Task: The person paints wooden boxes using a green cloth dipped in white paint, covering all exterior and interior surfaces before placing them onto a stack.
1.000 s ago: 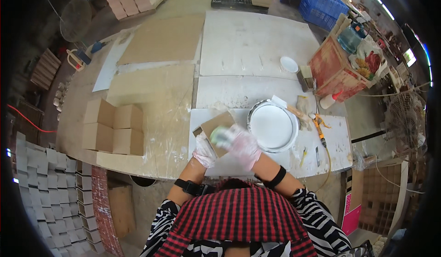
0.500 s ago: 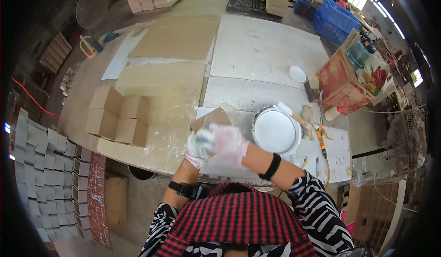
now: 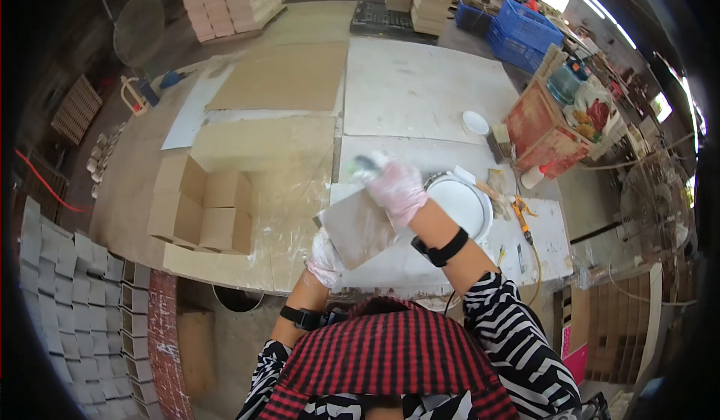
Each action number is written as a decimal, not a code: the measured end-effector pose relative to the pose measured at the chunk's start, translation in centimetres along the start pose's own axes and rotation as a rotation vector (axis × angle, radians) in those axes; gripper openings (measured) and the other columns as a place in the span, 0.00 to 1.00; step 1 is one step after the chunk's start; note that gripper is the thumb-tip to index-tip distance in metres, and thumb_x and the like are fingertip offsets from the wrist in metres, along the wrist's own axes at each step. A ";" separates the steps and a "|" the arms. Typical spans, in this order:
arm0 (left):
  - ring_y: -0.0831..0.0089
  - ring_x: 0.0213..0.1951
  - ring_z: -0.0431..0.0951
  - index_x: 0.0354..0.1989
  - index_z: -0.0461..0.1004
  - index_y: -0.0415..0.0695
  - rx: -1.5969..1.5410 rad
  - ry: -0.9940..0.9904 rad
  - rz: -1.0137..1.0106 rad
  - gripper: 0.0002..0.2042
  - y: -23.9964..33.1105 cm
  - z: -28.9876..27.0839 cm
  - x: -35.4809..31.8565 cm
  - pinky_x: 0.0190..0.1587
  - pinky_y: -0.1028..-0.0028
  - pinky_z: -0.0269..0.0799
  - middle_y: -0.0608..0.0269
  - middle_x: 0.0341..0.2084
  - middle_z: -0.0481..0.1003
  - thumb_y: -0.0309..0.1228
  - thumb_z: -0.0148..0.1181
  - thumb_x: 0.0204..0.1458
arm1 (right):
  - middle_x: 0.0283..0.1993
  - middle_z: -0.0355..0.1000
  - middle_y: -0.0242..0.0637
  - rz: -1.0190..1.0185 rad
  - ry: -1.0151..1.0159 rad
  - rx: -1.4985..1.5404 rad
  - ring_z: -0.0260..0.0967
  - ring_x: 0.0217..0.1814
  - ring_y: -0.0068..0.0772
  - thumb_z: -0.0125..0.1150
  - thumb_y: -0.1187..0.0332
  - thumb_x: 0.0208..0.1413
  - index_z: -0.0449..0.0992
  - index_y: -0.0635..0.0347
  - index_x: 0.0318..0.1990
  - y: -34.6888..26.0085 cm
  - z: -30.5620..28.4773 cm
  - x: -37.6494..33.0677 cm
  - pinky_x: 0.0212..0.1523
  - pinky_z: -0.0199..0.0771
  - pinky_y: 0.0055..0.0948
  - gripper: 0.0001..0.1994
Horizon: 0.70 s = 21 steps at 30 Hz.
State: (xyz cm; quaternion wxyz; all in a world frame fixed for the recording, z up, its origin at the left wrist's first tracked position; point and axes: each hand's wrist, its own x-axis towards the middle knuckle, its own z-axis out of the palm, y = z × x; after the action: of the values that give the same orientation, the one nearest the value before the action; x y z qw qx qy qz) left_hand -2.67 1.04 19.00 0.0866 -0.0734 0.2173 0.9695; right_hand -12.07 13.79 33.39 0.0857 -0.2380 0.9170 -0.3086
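My left hand (image 3: 325, 259), in a whitish glove, grips the near left edge of a small cardboard box (image 3: 358, 229) tilted over the table. The box's upturned face is greyish brown and looks damp. My right hand (image 3: 397, 187), in a pinkish-white stained glove, is closed above the box's far edge. From its fingers sticks out a small dark and greenish tool (image 3: 366, 165), too smeared by motion to name. Close to the right wrist stands a round bucket of white liquid (image 3: 459, 210), with a white-ended, wooden-handled brush (image 3: 480, 184) across its rim.
Several brown cardboard boxes (image 3: 201, 206) are grouped at the table's left. A small white bowl (image 3: 475, 123), a squeeze bottle (image 3: 534, 176) and an orange-yellow tool with a hose (image 3: 523, 214) lie to the right. Stacked grey boxes (image 3: 79, 307) stand beyond the left edge.
My right hand has moved up and away from my left, uncovering the box's face. The box now lies flatter towards me. The whole view has shifted slightly.
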 end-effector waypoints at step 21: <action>0.61 0.30 0.75 0.43 0.70 0.38 1.952 0.136 1.048 0.22 2.4 8.2 -0.9 0.32 0.71 0.70 0.56 0.28 0.73 0.32 0.66 0.39 | 0.42 0.73 0.45 0.551 -0.031 -0.490 0.70 0.47 0.45 0.56 0.54 0.46 0.74 0.55 0.42 26.2 0.9 -7.7 0.47 0.68 0.38 0.19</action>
State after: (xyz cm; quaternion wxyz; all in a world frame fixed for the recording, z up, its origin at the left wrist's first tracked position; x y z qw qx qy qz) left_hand -3.17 2.36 27.51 -0.3256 0.0742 0.8960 0.2927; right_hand -15.10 35.33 16.82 0.1203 -0.0001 0.9919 -0.0417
